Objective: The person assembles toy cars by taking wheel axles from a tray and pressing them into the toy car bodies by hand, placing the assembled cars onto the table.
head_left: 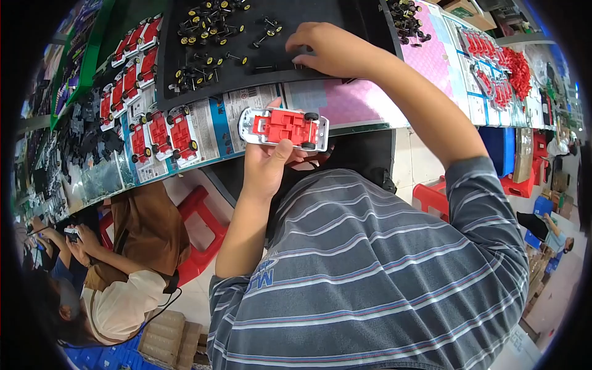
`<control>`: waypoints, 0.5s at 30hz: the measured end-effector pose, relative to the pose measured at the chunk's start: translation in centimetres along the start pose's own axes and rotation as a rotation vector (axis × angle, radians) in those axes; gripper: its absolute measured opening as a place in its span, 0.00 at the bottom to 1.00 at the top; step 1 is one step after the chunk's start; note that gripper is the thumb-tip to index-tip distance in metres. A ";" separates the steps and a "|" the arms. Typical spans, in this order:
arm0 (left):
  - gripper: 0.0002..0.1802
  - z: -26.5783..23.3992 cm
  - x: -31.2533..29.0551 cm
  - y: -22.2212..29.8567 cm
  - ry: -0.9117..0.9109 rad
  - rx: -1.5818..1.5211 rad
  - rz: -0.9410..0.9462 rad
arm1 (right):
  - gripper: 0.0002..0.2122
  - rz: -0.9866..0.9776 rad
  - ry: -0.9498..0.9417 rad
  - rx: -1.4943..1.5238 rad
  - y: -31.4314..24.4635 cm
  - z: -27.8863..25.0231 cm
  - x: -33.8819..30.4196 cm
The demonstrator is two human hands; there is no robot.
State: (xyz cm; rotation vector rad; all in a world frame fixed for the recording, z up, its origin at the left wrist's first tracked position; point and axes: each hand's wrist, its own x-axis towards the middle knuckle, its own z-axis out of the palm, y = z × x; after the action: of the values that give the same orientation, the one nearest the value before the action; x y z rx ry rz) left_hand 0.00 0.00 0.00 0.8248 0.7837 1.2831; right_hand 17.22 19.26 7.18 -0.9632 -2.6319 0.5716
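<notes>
A toy car (283, 128) lies upside down in my left hand (266, 166), whose fingers and thumb are closed round it. Its shell is white and its underside red; one pair of black wheels sits in the end toward the right. My right hand (324, 52) is over the black tray (246, 86), near its front edge. The thumb and curled fingers of that hand are apart, and I see nothing held between them. To its left in the tray lie loose wheel axles (213, 28) with black wheels and yellow hubs.
Several red-and-white toy cars (161, 132) stand in rows left of the tray, with black parts (80, 129) beyond. More wheel axles (407, 18) and red parts (518, 74) lie at the right. A co-worker (123, 296) sits at the left, near a red stool (200, 234).
</notes>
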 end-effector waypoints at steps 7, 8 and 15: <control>0.49 0.1 -0.8 0.1 0.032 -0.102 0.019 | 0.10 0.137 -0.270 -0.034 2.9 1.8 2.3; 0.49 -0.1 -0.7 0.0 0.027 -0.111 0.020 | 0.10 0.129 -0.270 -0.031 3.2 1.6 2.2; 0.49 0.1 -0.5 -0.4 0.080 -0.132 -0.007 | 0.08 0.014 0.441 0.012 -3.0 -1.2 -1.2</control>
State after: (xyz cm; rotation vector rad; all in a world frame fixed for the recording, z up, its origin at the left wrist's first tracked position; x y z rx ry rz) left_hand 0.21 -0.56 -0.32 0.6681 0.7561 1.3536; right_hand 16.93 16.73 9.43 -0.9757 -2.2286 0.3297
